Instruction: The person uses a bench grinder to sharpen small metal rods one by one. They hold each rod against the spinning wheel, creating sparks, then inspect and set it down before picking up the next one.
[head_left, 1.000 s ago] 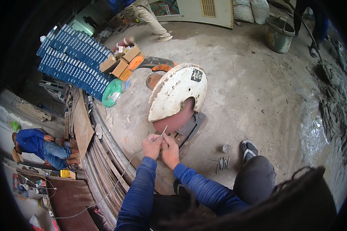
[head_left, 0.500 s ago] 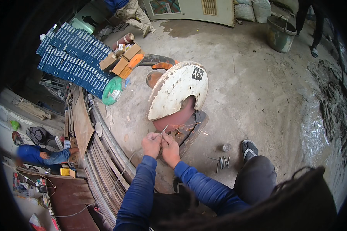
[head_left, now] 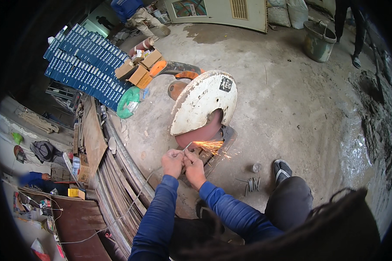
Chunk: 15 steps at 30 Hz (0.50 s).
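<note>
My left hand point(head_left: 173, 162) and my right hand point(head_left: 193, 168) are side by side, fingers closed in a pinch around a thin metal rod point(head_left: 188, 145). The rod's far tip touches the reddish-brown abrasive disc point(head_left: 200, 132) of a cut-off saw. Bright orange sparks point(head_left: 211, 147) stream rightward from the contact. A worn white guard point(head_left: 204, 100) covers most of the disc, and an orange and black handle point(head_left: 178, 69) rises behind it. Both hands are just below the disc's near edge. My fingers hide the rod's lower end.
Several short metal rods point(head_left: 253, 185) and a small clear jar point(head_left: 256, 167) lie right of my hands, near my sandalled foot point(head_left: 282, 171). Long pipes point(head_left: 128, 152) run along my left. Blue stacked boxes point(head_left: 87, 65), a bucket point(head_left: 319, 41) and other people are farther off.
The sparks have grown from a few thin streaks to a dense orange spray. My hands hold nearly the same place. A person at the far left has bent lower; one at the back has shifted left.
</note>
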### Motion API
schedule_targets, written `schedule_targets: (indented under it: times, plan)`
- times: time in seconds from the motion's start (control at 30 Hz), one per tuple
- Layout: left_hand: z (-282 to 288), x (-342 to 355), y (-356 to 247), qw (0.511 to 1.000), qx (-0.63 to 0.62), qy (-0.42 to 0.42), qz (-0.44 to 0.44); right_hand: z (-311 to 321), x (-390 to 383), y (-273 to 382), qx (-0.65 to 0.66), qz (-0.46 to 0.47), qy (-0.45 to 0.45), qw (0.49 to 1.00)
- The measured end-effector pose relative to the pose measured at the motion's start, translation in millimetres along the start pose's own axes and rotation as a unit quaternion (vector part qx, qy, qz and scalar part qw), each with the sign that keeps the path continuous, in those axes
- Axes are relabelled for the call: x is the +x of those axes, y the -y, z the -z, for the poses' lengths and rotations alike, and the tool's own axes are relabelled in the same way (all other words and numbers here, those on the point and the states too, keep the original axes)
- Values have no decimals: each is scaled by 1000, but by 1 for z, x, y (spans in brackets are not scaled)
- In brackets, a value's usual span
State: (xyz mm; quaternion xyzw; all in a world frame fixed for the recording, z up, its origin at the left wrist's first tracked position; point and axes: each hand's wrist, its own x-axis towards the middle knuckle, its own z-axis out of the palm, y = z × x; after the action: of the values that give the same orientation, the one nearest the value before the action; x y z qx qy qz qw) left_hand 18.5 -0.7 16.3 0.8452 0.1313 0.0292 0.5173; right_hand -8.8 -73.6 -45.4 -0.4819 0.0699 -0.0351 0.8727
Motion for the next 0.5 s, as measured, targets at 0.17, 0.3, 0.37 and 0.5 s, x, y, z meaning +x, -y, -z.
schedule_targets:
  times: [0.17,0.3,0.37,0.5]
  plan:
    - [0,1,3,1000,-10,-1,9,2,0,2,-30,13,5,999]
    - [-1,0,1,1000,-23,-5,9,1,1,3,-25,3,8,1000]
    - [-2,0,0,999,-31,-6,24,1,1,2,-19,4,6,1000]
    - [-2,-1,0,999,-22,-10,21,2,1,2,-13,8,4,1000]
